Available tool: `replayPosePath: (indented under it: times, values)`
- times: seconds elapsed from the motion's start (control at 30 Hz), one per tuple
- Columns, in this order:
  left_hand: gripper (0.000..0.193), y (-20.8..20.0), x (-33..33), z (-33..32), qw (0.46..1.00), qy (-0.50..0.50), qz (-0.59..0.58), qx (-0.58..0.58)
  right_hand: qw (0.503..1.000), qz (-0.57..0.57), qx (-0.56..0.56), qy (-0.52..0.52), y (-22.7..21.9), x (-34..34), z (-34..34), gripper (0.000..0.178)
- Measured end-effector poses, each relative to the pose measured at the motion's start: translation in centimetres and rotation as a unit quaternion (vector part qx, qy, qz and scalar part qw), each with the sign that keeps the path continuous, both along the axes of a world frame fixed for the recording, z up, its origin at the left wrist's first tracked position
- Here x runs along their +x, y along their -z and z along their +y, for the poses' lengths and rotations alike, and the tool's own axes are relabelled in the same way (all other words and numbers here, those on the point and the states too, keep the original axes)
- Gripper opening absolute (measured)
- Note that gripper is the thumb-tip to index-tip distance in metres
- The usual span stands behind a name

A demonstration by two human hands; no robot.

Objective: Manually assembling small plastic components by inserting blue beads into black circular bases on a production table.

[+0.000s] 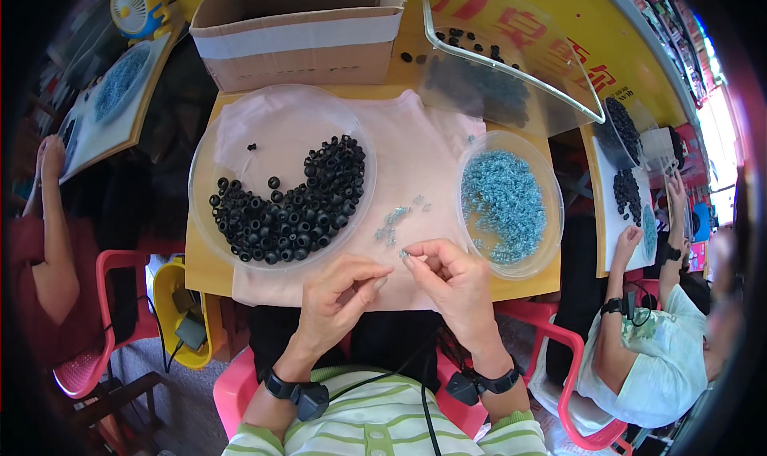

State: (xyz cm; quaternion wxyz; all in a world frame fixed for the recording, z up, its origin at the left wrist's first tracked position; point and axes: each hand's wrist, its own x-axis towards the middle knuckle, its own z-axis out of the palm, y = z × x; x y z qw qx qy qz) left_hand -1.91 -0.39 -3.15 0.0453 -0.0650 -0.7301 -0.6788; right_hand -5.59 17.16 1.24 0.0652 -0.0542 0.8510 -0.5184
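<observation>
red lettering [523,31] on the yellow panel [639,63]. 2 hands, apart: right hand [455,282] pinching 1 tiny blue piece [403,254] over pink cloth [411,148], left hand [337,292] can't tell. 2 round tubs [292,120]: 1 black parts [296,220], 1 blue pieces [507,196].

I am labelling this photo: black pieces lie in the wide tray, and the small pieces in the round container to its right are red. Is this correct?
Not red: in the head view, the small pieces in the round container are blue. The rest holds.
</observation>
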Motion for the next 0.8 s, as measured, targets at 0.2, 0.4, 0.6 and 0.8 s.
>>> replayPosePath:
  times: [0.2,0.4,0.6,0.8]
  values:
    - [0.029,-1.0,-0.6,1.0,0.999,-0.018,0.020,-0.035,0.959,-0.184,-0.216,-0.017,0.1,0.0,0.7,0.014]
    - [0.028,-0.3,-0.5,0.7,1.000,-0.007,0.022,-0.009,0.945,-0.201,-0.252,-0.052,0.5,0.0,1.1,0.014]
    - [0.021,0.0,-0.3,0.7,1.000,-0.014,0.024,0.003,0.966,-0.124,-0.217,-0.061,0.4,0.6,0.5,0.011]
    - [0.018,0.1,-0.3,0.5,0.999,-0.028,0.014,-0.018,0.982,-0.001,-0.175,-0.067,1.3,0.7,0.1,0.012]
